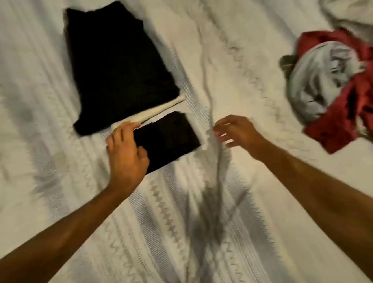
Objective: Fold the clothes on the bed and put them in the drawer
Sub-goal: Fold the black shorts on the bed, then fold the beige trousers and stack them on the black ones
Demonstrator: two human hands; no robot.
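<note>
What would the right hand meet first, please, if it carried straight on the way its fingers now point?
Probably the small folded black garment. The right hand hangs open with its fingers pointing left toward that garment's right edge, with only bedspread between. Its height above the bed is unclear.

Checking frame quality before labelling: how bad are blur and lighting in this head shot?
Head view: warm, dim light; motion blur smears the bedspread weave and the unfolded pile at right; both folded black garments are crushed to flat black, no fold detail; left hand and right hand have soft edges; wide-angle stretch on the forearms.
</note>
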